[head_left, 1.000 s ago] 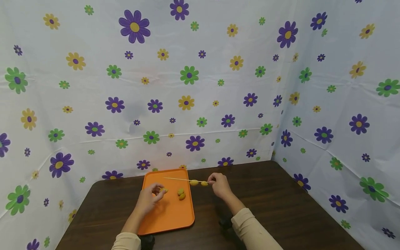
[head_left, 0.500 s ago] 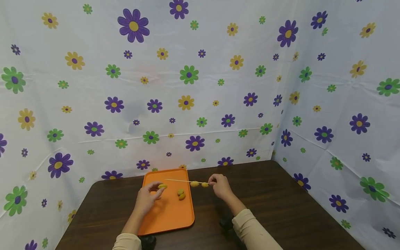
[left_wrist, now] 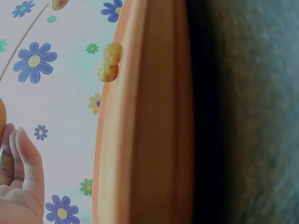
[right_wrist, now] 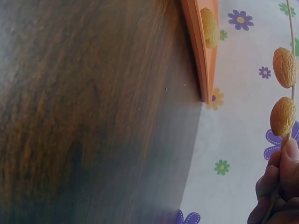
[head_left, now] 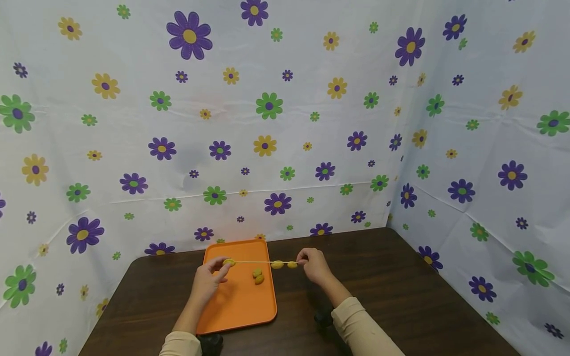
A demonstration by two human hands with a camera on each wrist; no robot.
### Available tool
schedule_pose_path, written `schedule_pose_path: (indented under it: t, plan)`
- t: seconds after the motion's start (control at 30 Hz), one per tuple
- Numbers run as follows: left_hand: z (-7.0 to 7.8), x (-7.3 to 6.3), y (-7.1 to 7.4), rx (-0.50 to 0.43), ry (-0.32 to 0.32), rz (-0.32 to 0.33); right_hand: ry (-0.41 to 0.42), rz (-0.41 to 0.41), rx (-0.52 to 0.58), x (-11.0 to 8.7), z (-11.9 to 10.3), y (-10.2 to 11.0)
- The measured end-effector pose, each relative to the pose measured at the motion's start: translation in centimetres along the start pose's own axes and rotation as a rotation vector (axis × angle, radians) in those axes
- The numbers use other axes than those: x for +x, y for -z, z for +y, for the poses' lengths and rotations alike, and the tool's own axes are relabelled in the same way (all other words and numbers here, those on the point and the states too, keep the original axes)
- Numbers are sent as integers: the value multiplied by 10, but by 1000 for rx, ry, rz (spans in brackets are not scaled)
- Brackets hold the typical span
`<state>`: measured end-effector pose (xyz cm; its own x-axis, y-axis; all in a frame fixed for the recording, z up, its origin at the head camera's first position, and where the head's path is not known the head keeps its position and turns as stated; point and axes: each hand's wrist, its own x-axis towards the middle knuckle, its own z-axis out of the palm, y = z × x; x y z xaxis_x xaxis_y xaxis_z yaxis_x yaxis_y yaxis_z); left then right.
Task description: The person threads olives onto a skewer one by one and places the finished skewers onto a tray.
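My right hand (head_left: 313, 264) pinches a thin wooden skewer (head_left: 254, 261) near its right end, holding it level above the tray's right side. Two wrinkled, oval yellow pieces, like small potatoes or dried fruit, are threaded on it; the right wrist view shows the upper piece (right_wrist: 284, 67) and the lower piece (right_wrist: 283, 116) just above the fingertips. Between thumb and fingers my left hand (head_left: 207, 282) holds another yellow piece (head_left: 229, 261) right at the skewer's left tip. In the left wrist view only an edge of that piece (left_wrist: 2, 114) shows.
An orange tray (head_left: 245, 311) lies on the dark wooden table (head_left: 401, 296). Several more yellow pieces (head_left: 258, 276) lie together on the tray's right half. A white flowered cloth (head_left: 303, 123) hangs behind the table and along its right side.
My left hand has turned and brought its yellow piece up to the skewer's tip. The skewer has tilted from slanting downward to the right to nearly level; my right hand has barely moved.
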<state>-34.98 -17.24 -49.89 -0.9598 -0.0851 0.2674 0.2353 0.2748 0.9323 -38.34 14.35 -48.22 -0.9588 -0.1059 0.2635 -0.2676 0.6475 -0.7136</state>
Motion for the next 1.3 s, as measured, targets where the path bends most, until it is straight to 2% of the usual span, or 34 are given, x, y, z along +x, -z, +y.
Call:
schedule_pose_path:
  t: [0.17, 0.23, 0.3, 0.47, 0.57, 1.03, 1.3]
  plan:
    - [21, -8, 0, -6, 6, -5, 4, 2, -1, -1, -1, 1]
    - [25, -10, 0, -9, 2, -5, -1, 1, 1, -1, -1, 1]
    - [22, -10, 0, -6, -6, -2, -8, 1, 2, -2, -2, 1]
    - [2, -4, -2, -7, -9, 5, -10, -1, 1, -3, -2, 1]
    - [-6, -1, -3, -14, -16, 9, 2, -1, -2, -3, -2, 1]
    - [-7, 0, -7, -100, -2, 9, 10, 19, -26, -2, -1, 1]
    - [-5, 0, -12, -247, 54, 37, 12, 31, -30, -2, -3, 1]
